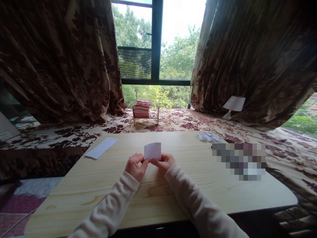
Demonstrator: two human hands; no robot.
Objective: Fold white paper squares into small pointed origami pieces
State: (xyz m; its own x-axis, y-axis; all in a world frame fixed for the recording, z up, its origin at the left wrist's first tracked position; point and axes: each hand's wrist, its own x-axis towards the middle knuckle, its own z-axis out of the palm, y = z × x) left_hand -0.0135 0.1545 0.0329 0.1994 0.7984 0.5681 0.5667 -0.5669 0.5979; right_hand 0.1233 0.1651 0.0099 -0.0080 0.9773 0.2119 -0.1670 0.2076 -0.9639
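Observation:
A small folded piece of white paper (153, 150) stands up just above the light wooden table (158, 195). My left hand (135, 167) pinches its lower left corner and my right hand (163, 163) pinches its lower right edge. Both hands are closed on the paper, close together near the middle of the table. Cream sleeves cover both arms.
A flat white paper strip (101, 147) lies at the table's far left. Several small folded paper pieces (208, 136) sit at the far right edge. Behind are a flowered cloth ledge, a striped stack in a small wooden rack (144, 110), a small white lamp (233, 105), curtains and a window.

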